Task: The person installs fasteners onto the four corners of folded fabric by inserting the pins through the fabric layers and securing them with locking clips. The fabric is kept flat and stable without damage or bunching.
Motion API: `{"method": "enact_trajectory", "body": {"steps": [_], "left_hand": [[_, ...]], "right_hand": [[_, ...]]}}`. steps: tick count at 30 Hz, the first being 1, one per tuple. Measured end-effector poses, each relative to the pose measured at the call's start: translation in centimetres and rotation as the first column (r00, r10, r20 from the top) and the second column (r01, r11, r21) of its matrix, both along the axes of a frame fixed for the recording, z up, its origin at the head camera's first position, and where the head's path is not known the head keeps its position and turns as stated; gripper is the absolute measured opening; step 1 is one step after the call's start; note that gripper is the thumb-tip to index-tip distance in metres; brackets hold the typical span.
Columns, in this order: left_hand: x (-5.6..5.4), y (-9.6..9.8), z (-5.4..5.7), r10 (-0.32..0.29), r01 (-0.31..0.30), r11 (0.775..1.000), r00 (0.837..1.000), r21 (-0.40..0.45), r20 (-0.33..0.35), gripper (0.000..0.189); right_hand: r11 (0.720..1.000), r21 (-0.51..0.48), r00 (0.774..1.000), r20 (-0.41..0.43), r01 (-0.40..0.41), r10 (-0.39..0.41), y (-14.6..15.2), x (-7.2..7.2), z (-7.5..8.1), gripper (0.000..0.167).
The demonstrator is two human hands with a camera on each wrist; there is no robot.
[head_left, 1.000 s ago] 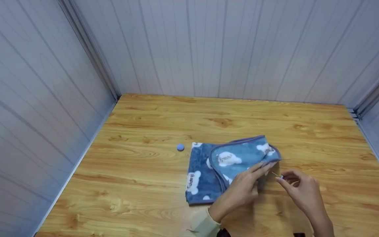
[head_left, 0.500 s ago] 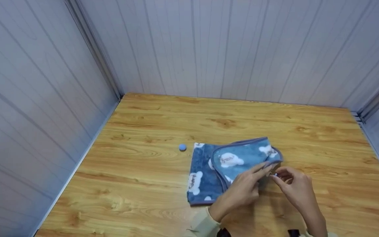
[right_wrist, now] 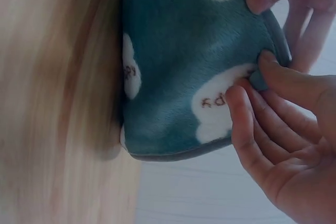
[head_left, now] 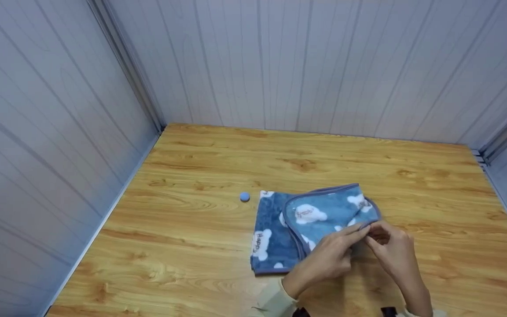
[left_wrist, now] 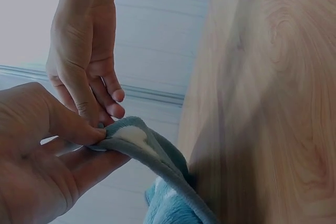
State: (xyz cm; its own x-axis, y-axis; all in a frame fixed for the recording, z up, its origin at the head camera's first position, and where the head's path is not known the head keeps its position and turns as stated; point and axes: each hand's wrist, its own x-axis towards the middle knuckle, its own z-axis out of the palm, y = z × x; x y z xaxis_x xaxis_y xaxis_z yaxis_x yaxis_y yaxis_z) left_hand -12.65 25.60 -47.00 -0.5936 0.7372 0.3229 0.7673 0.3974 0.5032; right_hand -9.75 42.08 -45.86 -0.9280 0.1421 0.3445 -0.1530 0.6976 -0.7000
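Observation:
A folded blue fleece blanket [head_left: 275, 224] with white bear-like patches lies on the table, one corner folded over it. My left hand [head_left: 330, 255] pinches the grey-trimmed edge of that corner between thumb and fingers, lifting it off the table, as the left wrist view shows. Right beside it, my right hand [head_left: 394, 251] pinches a pin by its small blue head [right_wrist: 257, 80] against the fleece. Its needle is hidden now, so I cannot tell how deep it sits in the cloth. A round blue cap [head_left: 244, 197] lies left of the blanket.
The wood-grain table [head_left: 183, 246] is bordered by a pale panelled wall [head_left: 280, 66] at the back. Another panel [head_left: 51, 145] rises along the left side, and a third stands at the right edge.
My right hand has moved left with the pin, from apart from the blanket to its edge beside the left hand's fingertips. The pin's bare needle has gone out of sight.

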Motion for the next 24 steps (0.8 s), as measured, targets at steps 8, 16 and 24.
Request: {"method": "enact_trajectory", "body": {"steps": [8,16,24], "left_hand": [[-0.1,-0.2,0.2,-0.046,0.047,0.997,0.999,-0.064,0.018,0.069],[0.3,-0.6,0.7,-0.058,0.057,0.995,0.998,-0.078,-0.006,0.062],[0.3,-1.5,1.3,-0.007,0.009,0.999,1.000,-0.054,0.023,0.052]], "right_hand": [[0.998,-0.006,0.998,-0.017,-0.061,0.060,0.1,0.0,-0.2,0.043],[0.999,-0.032,0.999,0.002,-0.044,0.044,0.2,0.3,-0.4,0.030],[0.999,-0.033,1.000,-0.011,-0.027,0.026,0.5,0.4,-0.8,0.025]]}}
